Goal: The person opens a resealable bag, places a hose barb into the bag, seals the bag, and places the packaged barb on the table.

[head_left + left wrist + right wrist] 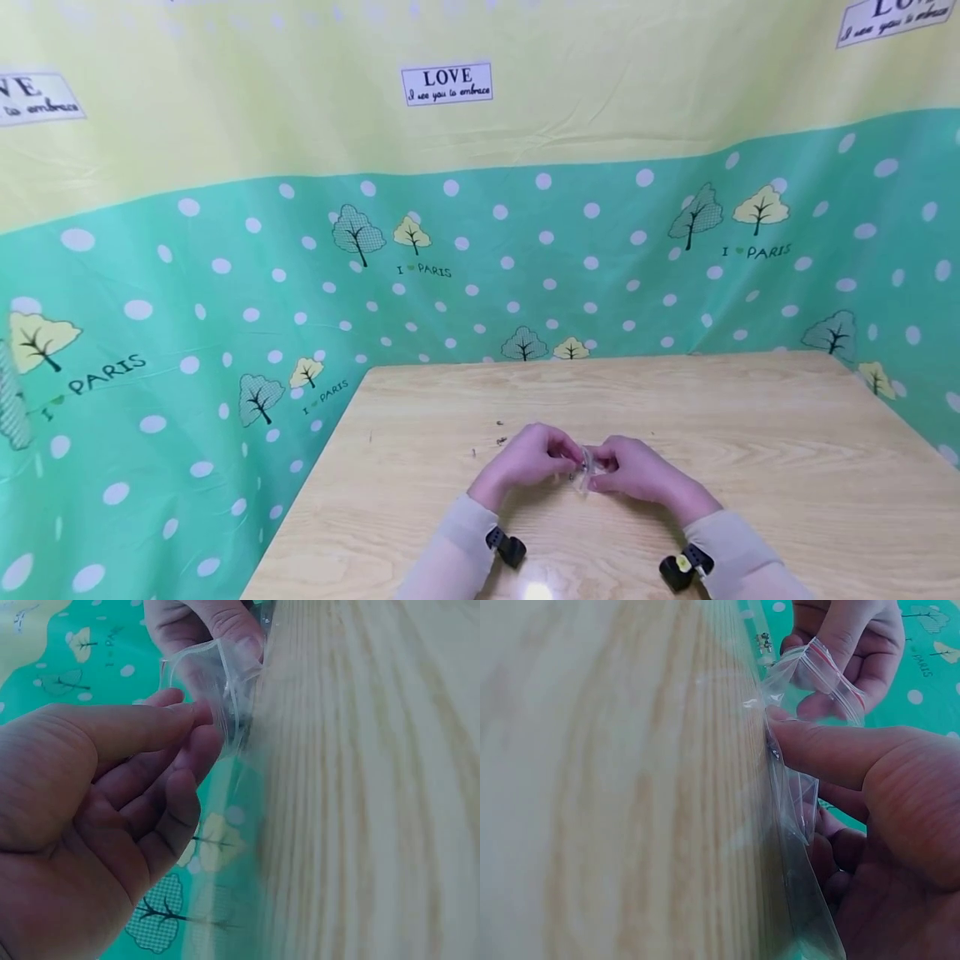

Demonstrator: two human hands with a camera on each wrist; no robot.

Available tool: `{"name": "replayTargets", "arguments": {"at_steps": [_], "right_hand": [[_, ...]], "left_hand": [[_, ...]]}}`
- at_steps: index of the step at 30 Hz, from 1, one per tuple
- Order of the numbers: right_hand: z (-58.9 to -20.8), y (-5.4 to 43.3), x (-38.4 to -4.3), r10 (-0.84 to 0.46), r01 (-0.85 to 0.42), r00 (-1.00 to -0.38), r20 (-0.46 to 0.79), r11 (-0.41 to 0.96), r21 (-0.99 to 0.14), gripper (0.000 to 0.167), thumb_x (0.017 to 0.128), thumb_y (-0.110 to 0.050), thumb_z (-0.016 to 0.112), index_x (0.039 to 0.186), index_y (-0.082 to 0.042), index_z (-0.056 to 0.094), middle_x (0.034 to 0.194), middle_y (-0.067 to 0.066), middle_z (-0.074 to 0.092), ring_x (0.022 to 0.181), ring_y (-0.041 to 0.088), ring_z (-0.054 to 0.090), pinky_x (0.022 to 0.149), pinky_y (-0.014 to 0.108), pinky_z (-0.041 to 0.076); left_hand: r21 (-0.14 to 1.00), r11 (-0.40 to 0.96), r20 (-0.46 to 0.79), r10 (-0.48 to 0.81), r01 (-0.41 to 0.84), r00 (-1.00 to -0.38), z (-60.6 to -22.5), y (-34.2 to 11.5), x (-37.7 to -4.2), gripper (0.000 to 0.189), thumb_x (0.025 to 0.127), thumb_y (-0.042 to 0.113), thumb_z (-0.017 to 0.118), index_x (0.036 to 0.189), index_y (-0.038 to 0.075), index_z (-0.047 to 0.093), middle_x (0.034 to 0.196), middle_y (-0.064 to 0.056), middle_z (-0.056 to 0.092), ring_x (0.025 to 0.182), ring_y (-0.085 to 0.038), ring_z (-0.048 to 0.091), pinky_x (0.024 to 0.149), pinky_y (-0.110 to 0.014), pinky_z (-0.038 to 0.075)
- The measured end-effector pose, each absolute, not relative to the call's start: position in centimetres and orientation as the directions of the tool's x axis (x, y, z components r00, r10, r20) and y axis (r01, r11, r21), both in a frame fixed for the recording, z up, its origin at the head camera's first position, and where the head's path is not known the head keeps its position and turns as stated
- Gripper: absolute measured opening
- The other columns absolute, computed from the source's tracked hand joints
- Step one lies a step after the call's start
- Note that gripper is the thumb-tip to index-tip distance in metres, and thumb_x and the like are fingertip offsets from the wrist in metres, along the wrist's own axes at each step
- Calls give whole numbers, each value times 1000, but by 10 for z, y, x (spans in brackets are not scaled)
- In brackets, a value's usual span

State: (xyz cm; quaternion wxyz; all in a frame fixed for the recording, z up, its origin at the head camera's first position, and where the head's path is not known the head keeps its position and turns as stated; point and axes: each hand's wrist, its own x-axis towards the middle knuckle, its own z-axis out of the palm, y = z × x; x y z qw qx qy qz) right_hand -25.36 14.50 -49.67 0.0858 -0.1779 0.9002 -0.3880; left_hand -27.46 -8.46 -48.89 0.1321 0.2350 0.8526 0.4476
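Note:
A clear zip-lock bag (582,481) is held between both hands, low over the wooden table. My left hand (534,457) pinches its zip edge between thumb and fingertips, as the left wrist view shows on the bag (225,694). On the other side, my right hand (637,468) grips the bag's body with the thumb on the near face; the bag (799,795) has a red line along its zip in the right wrist view. Small dark or shiny bits show inside, too small to name. Whether the zip is fully parted, I cannot tell.
Several tiny metal pieces (502,441) lie on the wooden table (675,400) beyond and left of my left hand. A patterned green and yellow curtain (480,217) hangs behind the table and along its sides. Each wrist wears a strapped black camera (512,550).

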Motion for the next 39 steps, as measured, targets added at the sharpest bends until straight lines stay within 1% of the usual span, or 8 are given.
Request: {"name": "replayTargets", "arguments": {"at_steps": [5,10,16,21,24,30,33,39], "right_hand": [[-497,145,-253,-404,-278,-915,2,627,-727,56,84,-19,92,135,-5,73,83,2,53,76,19,49,66,32,40],[-497,145,-252,-397,-269,-918,0,621,-737,59,83,-19,92,135,-2,72,83,2,53,76,19,49,65,32,41],[-497,144,-251,-413,-296,-911,18,621,-725,61,83,-19,92,136,3,70,84,2,54,76,19,50,66,31,42],[-496,145,-251,-409,-299,-912,20,633,-714,61,83,-19,92,135,3,70,84,1,53,76,18,49,65,31,42],[-495,145,-252,-418,-308,-908,22,633,-710,60,84,-19,92,136,3,70,84,1,53,77,18,49,66,31,41],[-496,145,-253,-440,-330,-898,31,623,-709,60,85,-19,91,137,3,69,84,1,52,77,18,48,66,30,40],[-497,146,-253,-447,-334,-894,31,619,-711,60,86,-20,91,137,3,69,83,1,51,76,18,47,65,30,39],[-497,146,-253,-439,-323,-898,22,625,-711,60,87,-21,90,138,3,68,81,2,49,73,19,45,64,31,37]], "left_hand": [[830,482,0,505,282,-863,-486,-90,-275,13,95,6,79,102,16,81,89,5,74,77,-17,69,66,-27,54],[822,480,38,491,307,-870,-482,-99,-279,10,96,11,79,105,13,81,89,7,74,79,-12,68,70,-27,55],[824,483,60,445,296,-894,-480,-121,-289,16,97,15,79,112,10,80,93,10,74,83,-9,68,73,-28,56],[830,495,51,390,256,-919,-476,-149,-299,21,96,16,80,116,8,79,98,6,76,90,-12,70,81,-31,56],[827,514,37,355,228,-934,-477,-167,-303,23,96,16,80,117,6,78,100,4,76,90,-16,70,78,-34,56],[845,515,-13,293,146,-956,-488,-191,-307,21,95,9,80,115,3,77,96,-1,74,80,-21,68,62,-34,55],[853,512,-45,274,106,-961,-490,-195,-307,20,94,6,80,114,4,77,96,-3,74,81,-23,69,63,-33,55],[842,532,-67,272,92,-960,-492,-197,-306,26,89,6,84,114,8,77,100,-2,74,88,-20,67,71,-35,56]]}}
